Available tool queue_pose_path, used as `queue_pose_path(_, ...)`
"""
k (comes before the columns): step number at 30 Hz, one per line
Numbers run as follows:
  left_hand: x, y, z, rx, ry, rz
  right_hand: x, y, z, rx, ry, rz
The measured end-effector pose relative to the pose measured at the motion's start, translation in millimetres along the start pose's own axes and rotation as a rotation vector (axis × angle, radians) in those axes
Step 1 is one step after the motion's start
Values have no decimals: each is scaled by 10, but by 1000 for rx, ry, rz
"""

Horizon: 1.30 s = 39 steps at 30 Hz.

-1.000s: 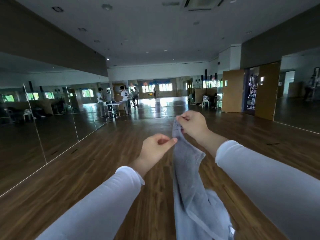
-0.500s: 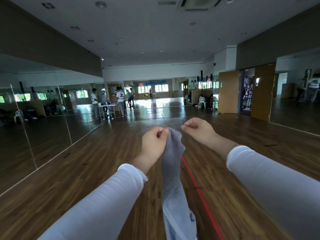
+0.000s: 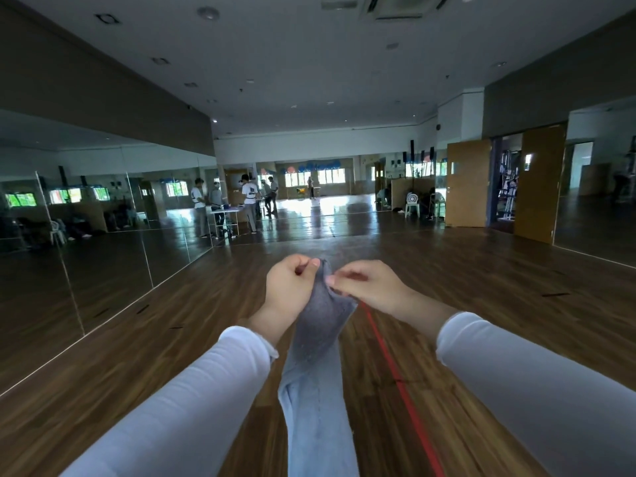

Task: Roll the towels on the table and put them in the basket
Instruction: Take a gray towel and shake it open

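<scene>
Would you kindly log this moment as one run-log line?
left hand: pinching towel top | right hand: pinching towel | towel: hanging, unrolled

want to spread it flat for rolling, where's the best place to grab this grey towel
By its top edge, one corner per hand, coming from each side. The towel hangs bunched and narrow, with both the left hand and right hand pinching it close together at the top; sliding them apart along that edge should open it.

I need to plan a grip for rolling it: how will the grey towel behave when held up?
Probably floppy: the grey towel hangs limp and bunched below the left hand and right hand. Likely light, since a pinch at its top edge holds it. It seems unlikely to slip.
</scene>
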<state>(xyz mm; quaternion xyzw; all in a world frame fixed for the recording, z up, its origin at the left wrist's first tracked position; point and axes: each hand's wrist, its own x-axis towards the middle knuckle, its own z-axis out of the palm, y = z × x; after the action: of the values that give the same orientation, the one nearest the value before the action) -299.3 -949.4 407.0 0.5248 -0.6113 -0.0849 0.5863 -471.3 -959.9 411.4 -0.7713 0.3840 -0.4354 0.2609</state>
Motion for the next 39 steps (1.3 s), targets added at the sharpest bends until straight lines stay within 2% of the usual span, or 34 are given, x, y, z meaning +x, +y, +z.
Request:
queue_pose_path(3, 8, 11, 68, -26, 14, -22, 55, 99, -28, -159, 31, -44)
queue_pose_path(9, -9, 54, 188, -101, 15, -44, 136, 189, -74, -235, 98, -41)
queue_pose_path(14, -13, 17, 215, -52, 17, -40, 252, 210, -224, -170, 157, -43)
queue_pose_path(19, -136, 47, 349, -167, 2, -85, 353, 153, -332, -258, 202, -42)
queue_pose_path(24, -283, -102, 583, -13, -254, -69, 450, 174, -471, -134, 333, -11)
queue_pose_path(26, -324, -142, 629, 71, -277, -47, 474, 137, -572, -123, 380, 0)
queue_pose_path(28, -330, -127, 643, 14, -240, -38, 494, 151, -709, -170, 397, 30)
queue_pose_path(30, -285, -58, 629, -42, -173, -19, 488, 208, -853, -297, 378, 97)
queue_pose_path(32, -203, -3, 620, -55, -104, -3, 410, 259, -966, -304, 297, 180)
queue_pose_path(35, -113, 8, 630, -69, -62, 17, 213, 279, -973, -196, -1, 162)
queue_pose_path(37, -96, -2, 644, -86, -50, 6, 111, 322, -858, -229, -221, 119)
queue_pose_path(39, -79, 11, 653, -126, -25, -21, 50, 418, -716, -267, -258, 79)
